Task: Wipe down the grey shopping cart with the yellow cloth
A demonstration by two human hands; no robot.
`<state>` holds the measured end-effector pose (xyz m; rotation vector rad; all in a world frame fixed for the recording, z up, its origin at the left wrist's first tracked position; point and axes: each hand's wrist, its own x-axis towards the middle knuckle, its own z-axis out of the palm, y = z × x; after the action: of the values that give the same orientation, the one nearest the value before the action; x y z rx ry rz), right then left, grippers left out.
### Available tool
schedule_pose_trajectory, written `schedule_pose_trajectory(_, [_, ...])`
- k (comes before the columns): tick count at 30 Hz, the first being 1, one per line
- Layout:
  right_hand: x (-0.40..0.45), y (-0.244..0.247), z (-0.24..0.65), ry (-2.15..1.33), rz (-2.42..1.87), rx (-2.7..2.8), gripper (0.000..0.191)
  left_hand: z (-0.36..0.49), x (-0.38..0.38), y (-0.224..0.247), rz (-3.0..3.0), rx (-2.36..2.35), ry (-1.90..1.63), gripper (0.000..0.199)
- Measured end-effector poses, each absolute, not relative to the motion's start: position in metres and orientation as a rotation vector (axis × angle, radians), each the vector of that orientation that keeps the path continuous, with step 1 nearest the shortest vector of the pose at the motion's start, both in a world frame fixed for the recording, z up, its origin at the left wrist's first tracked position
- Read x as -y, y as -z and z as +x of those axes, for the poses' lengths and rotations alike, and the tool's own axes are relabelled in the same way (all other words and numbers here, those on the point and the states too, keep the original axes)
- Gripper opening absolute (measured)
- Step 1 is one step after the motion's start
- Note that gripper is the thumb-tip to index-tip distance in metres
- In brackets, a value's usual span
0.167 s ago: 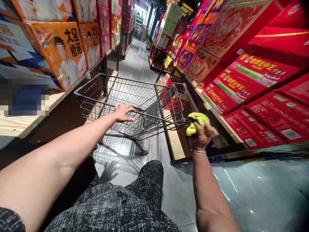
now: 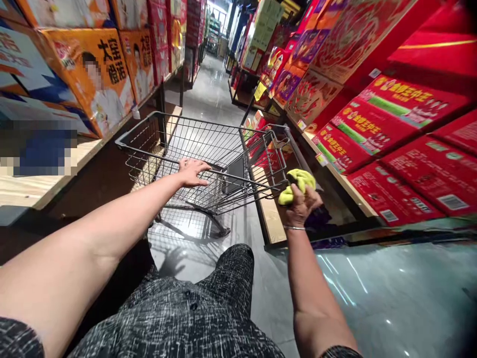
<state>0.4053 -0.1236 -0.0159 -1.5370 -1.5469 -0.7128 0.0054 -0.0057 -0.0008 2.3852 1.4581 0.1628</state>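
An empty-looking metal shopping cart (image 2: 234, 175) stands crosswise in front of me. My left hand (image 2: 193, 171) lies over its near top rail, palm down, with the fingers stretched out and apart. At the cart's right end, my right hand (image 2: 303, 203) is closed around a bunched yellow-green cloth (image 2: 302, 180). The cloth is up against the right end of the near rail, by the handle side. Whether it touches the metal there is hard to tell. Part of the cloth is hidden behind my fingers.
Orange boxes (image 2: 93, 74) are stacked on a wooden shelf to the left. Red boxes (image 2: 404, 107) fill the shelf on the right, its low wooden ledge (image 2: 270, 219) close beside the cart. A shiny floor (image 2: 212, 74) runs down the aisle ahead.
My right hand, holding the cloth, has moved a little left and up, closer to the cart's end. My left hand stays on the rail.
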Motion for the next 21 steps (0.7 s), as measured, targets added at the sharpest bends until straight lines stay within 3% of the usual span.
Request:
schedule_pose_trajectory(3, [0.121, 0.066, 0.36, 0.676, -1.591, 1.648, 0.03, 0.009, 0.01, 0.004, 2.391, -1.433, -0.217, 0.059])
schedule_pose_trajectory(8, [0.127, 0.161, 0.277, 0.191, -1.797, 2.015, 0.042, 0.016, 0.015, 0.01, 2.402, -1.4, -0.3, 0.058])
schedule_pose_trajectory(12, [0.123, 0.2, 0.243, 0.002, -1.712, 2.255, 0.027, 0.019, 0.017, 0.014, 2.413, -1.399, -0.343, 0.057])
schedule_pose_trajectory(16, [0.112, 0.196, 0.246, -0.053, -1.496, 2.487, 0.019, 0.019, 0.018, 0.015, 2.413, -1.4, -0.367, 0.054])
schedule_pose_trajectory(21, [0.119, 0.134, 0.301, 0.166, -1.418, 2.411, 0.025, 0.015, 0.016, 0.016, 2.418, -1.397, -0.377, 0.053])
